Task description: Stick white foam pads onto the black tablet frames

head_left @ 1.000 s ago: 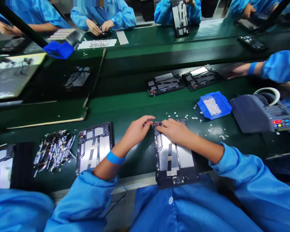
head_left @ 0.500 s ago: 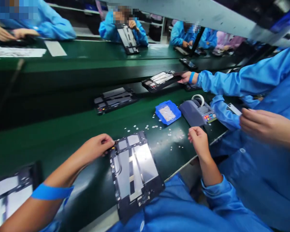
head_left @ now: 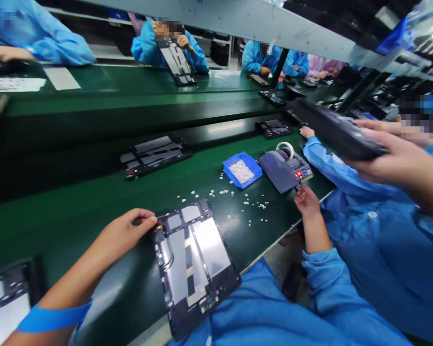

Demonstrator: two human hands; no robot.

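An opened tablet [head_left: 197, 259] with its battery and boards exposed lies tilted at the bench's front edge, its lower end against my blue work coat. My left hand [head_left: 126, 230] pinches its upper left corner between thumb and fingers. My right hand [head_left: 308, 199] is at the front of a grey tape dispenser [head_left: 279, 170], fingers closed together; whatever they hold is hidden. A white tape roll [head_left: 286, 150] sits on the dispenser, beside its lit red display. Next to it stands a blue tray [head_left: 242, 170] of small white pieces, several more scattered on the green bench [head_left: 216, 235].
Other opened tablets lie behind [head_left: 155, 154], at far left [head_left: 9, 298] and near the dispenser [head_left: 273, 128]. At right, a co-worker's hands hold a dark flat device [head_left: 332, 127] close to my right arm. More co-workers sit across the bench.
My right hand has moved to the dispenser's front. The co-worker at right has lifted a device from the bench towards themselves. My left hand stays at the tablet's corner.
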